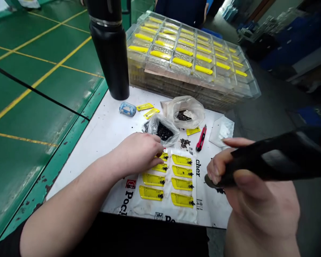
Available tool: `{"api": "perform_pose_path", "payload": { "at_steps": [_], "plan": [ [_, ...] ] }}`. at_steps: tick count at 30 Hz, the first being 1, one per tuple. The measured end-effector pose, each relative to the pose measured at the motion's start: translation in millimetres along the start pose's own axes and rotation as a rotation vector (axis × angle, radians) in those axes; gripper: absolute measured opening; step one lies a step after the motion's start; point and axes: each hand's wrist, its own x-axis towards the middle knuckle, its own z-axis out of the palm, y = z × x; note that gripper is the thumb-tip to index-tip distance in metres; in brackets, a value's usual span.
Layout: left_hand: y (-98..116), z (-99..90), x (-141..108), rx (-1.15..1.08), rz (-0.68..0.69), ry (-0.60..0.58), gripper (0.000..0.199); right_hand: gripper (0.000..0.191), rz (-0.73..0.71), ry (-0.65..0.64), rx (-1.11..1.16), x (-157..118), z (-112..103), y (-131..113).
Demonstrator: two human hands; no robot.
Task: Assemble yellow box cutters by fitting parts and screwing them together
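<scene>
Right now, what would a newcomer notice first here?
A stack of clear plastic trays of yellow parts fills the far end of the white mat, beside a black insulated bottle. Nearer, the left hand touches laid-out yellow parts, while the right hand grips a black handheld tool.

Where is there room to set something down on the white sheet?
The biggest bare patch of the white sheet lies between the blue case and the left hand, beside the green table. A smaller one sits between the yellow parts and the right hand, below the red utility knife. The plastic bags and yellow parts make the middle crowded.
</scene>
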Motion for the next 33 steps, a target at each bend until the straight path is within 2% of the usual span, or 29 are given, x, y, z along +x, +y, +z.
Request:
{"api": "perform_pose_path", "payload": {
  "at_steps": [3, 5, 13, 16, 23, 30, 33],
  "plan": [
    [-0.1, 4.1, 4.7, 0.031, -0.058, 0.179, 0.036, 0.041, 0.062, -0.028, -0.074, -6.4, -15.8, 8.5],
    [-0.2, 10.6, 8.7, 0.047, -0.096, 0.239, 0.043, 0.036, 0.074, -0.012, -0.098, -9.4, -23.0, 13.2],
    [0.0, 28.6, 19.1, 0.108, -0.105, 0.189, 0.053, 0.038, 0.081, -0.008, -0.110, -14.6, -33.1, 16.1],
    [-2.5, 32.8, 20.7, 0.083, -0.093, 0.253, 0.051, 0.040, 0.093, -0.005, -0.109, -20.1, -36.2, 12.2],
    [-8.8, 40.9, 21.3, -0.021, -0.044, 0.482, 0.035, 0.038, 0.127, 0.052, -0.123, -32.9, -39.1, 1.6],
    [-11.8, 44.6, 31.6, -0.036, -0.133, 0.486, 0.030, 0.036, 0.117, -0.016, -0.125, -31.5, -28.4, -3.2],
    [-9.9, 41.2, 37.8, 0.007, -0.223, 0.489, 0.026, 0.038, 0.112, -0.024, -0.106, -30.0, -22.6, -4.8]
  ]
}}
